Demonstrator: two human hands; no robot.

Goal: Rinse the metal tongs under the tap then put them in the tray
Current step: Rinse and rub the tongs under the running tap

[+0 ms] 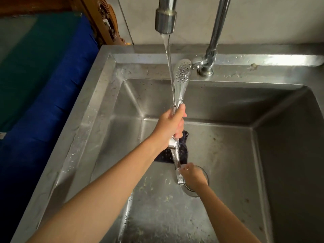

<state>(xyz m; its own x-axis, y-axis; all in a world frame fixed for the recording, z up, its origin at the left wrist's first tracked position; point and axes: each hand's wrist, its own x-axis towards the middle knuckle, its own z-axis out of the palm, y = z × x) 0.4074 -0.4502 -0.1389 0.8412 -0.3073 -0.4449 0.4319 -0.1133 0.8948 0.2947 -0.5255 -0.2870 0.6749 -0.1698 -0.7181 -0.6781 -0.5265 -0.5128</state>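
Observation:
The metal tongs [182, 76] stand nearly upright over the steel sink [228, 146], perforated spoon end up by the tap base. My left hand [171, 125] is wrapped around their middle. Water [168, 55] runs from the tap spout [165, 16] down along the tongs and over my left hand. Lower down, my right hand [192, 176] pinches the bottom end of the tongs, just above the drain. No tray is in view.
A dark cloth [182, 151] lies on the sink floor behind the tongs. The round drain [201, 188] sits under my right hand. The tap's pipe [214, 35] rises at the back rim. A blue and green covering [35, 85] lies left of the sink.

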